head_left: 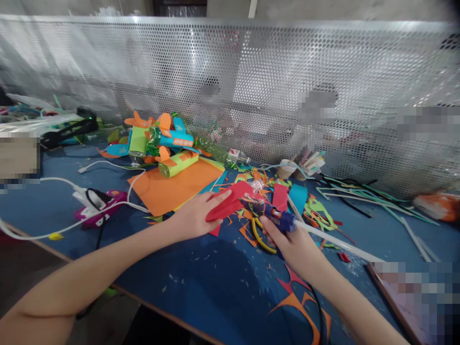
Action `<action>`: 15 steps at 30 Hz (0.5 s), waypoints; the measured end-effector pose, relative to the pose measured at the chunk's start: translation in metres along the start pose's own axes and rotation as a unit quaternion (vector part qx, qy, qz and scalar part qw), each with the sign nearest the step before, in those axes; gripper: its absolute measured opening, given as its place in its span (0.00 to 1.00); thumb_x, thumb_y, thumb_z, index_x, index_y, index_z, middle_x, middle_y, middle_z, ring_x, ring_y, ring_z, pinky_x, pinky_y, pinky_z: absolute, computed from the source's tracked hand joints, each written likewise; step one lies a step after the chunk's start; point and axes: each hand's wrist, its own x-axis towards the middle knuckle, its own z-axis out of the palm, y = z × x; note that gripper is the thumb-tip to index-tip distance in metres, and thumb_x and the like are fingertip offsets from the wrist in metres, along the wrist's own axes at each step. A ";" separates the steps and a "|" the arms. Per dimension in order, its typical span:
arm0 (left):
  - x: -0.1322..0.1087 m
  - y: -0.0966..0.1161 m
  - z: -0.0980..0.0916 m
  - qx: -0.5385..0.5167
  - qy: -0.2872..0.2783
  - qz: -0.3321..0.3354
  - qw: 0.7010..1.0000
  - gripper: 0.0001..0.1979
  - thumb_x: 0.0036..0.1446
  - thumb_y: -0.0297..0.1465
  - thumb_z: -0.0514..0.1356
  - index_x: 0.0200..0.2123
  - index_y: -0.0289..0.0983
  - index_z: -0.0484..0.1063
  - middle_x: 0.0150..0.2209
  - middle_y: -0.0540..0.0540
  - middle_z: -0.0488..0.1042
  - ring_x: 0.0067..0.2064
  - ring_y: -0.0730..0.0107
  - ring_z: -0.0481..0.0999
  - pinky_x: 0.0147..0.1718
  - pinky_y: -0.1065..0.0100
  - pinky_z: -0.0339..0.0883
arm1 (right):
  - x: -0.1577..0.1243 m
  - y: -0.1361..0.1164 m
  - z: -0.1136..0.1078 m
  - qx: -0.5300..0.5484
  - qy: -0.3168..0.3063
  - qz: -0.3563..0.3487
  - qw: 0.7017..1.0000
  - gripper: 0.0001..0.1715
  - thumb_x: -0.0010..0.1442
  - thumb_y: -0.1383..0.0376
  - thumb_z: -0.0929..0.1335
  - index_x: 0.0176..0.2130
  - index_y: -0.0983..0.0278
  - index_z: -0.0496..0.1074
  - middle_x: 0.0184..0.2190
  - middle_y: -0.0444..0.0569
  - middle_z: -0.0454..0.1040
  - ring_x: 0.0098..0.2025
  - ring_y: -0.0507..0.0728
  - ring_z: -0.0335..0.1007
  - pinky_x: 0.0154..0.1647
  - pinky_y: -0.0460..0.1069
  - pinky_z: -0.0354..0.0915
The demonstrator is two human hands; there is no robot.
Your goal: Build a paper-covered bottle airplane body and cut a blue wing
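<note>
My left hand [197,213] is closed around a plastic bottle wrapped in red paper [232,197], held just above the table. The clear neck of the bottle points away from me. In my right hand [293,247] is a blue hot glue gun [278,215], its nozzle close to the red paper; whether they touch I cannot tell. A long white glue stick [334,236] juts from the gun's back end. Yellow-handled scissors [261,238] lie beneath the gun, partly hidden. Paper scraps in orange, green and red surround both hands.
Paper-covered bottle planes [176,139] stand behind orange sheets [165,189]. A purple power strip [100,211] with white cables sits left. Cups of pens [311,165] stand by the perforated metal screen [251,96]. Thin strips [377,199] and a phone-like slab [398,306] lie right.
</note>
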 end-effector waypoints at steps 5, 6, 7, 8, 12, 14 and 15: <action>0.000 0.001 -0.001 -0.003 -0.012 -0.003 1.000 0.35 0.57 0.41 0.54 0.63 0.47 0.40 0.56 0.41 0.60 0.54 0.52 0.62 0.51 0.52 0.59 | 0.003 0.000 -0.010 -0.051 0.051 0.014 0.997 0.23 0.59 0.47 0.57 0.34 0.60 0.71 0.25 0.48 0.73 0.30 0.61 0.71 0.29 0.51 0.64; 0.000 0.001 -0.001 -0.005 -0.014 -0.004 1.000 0.35 0.56 0.40 0.54 0.63 0.47 0.40 0.56 0.41 0.60 0.55 0.53 0.62 0.52 0.53 0.59 | 0.003 0.001 -0.012 -0.053 0.056 0.013 0.997 0.23 0.59 0.48 0.57 0.33 0.60 0.71 0.25 0.48 0.74 0.31 0.61 0.71 0.30 0.51 0.64; 0.000 0.001 -0.001 -0.007 -0.015 -0.006 1.000 0.35 0.56 0.40 0.54 0.63 0.47 0.41 0.56 0.41 0.60 0.54 0.53 0.62 0.52 0.53 0.59 | 0.004 0.002 -0.013 -0.055 0.063 0.014 0.996 0.23 0.58 0.48 0.58 0.33 0.60 0.71 0.26 0.49 0.74 0.33 0.62 0.72 0.31 0.51 0.64; 0.000 0.000 -0.001 -0.009 -0.017 -0.008 1.000 0.35 0.56 0.40 0.54 0.63 0.47 0.41 0.56 0.41 0.60 0.54 0.53 0.62 0.51 0.53 0.59 | 0.004 0.002 -0.014 -0.055 0.068 0.016 0.996 0.23 0.58 0.48 0.58 0.32 0.60 0.71 0.26 0.49 0.74 0.34 0.63 0.72 0.31 0.51 0.65; 0.001 -0.003 0.002 -0.016 -0.016 -0.001 1.000 0.36 0.56 0.41 0.55 0.63 0.48 0.40 0.55 0.42 0.61 0.53 0.53 0.64 0.50 0.51 0.61 | 0.004 0.001 -0.011 -0.028 0.052 0.016 0.998 0.22 0.58 0.48 0.58 0.33 0.60 0.71 0.28 0.49 0.75 0.35 0.62 0.72 0.32 0.51 0.65; 0.001 -0.004 0.003 -0.020 -0.015 0.007 1.000 0.36 0.55 0.41 0.55 0.63 0.48 0.40 0.54 0.42 0.62 0.52 0.54 0.65 0.49 0.52 0.62 | 0.002 -0.003 -0.007 -0.009 0.031 0.013 0.999 0.23 0.58 0.48 0.58 0.34 0.61 0.71 0.28 0.49 0.75 0.32 0.61 0.72 0.32 0.51 0.65; 0.002 -0.005 0.003 -0.023 -0.015 0.009 1.000 0.36 0.55 0.41 0.55 0.63 0.48 0.40 0.54 0.43 0.62 0.51 0.55 0.65 0.48 0.53 0.63 | 0.000 -0.006 -0.004 -0.003 0.023 0.013 1.000 0.23 0.58 0.48 0.58 0.33 0.62 0.71 0.27 0.49 0.75 0.32 0.60 0.72 0.32 0.50 0.65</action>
